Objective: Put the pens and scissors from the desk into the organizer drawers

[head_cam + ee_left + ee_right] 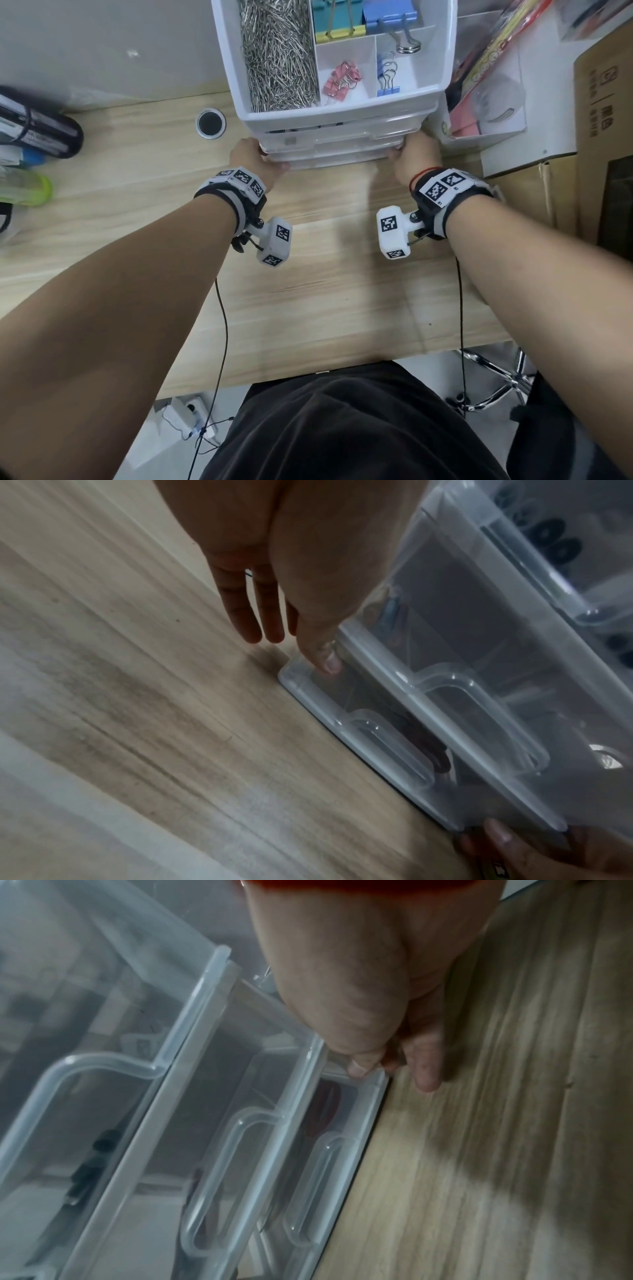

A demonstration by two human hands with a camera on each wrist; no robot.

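At the desk's (308,274) far edge stands the organizer (227,61). Our left hand (255,159) is relaxed, thumb pressing the bottom drawer's (329,161) left corner; our right hand (416,156) pinches its right corner. A dark red shape (325,1104) lies inside, perhaps scissors; no pens show on the desk. Pushing unevenly could skew and jam the drawer, or trap a thumb

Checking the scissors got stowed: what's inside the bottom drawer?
Inside the bottom drawer, something dark red shows through its clear front, too blurred to identify. The drawer above covers the rest.
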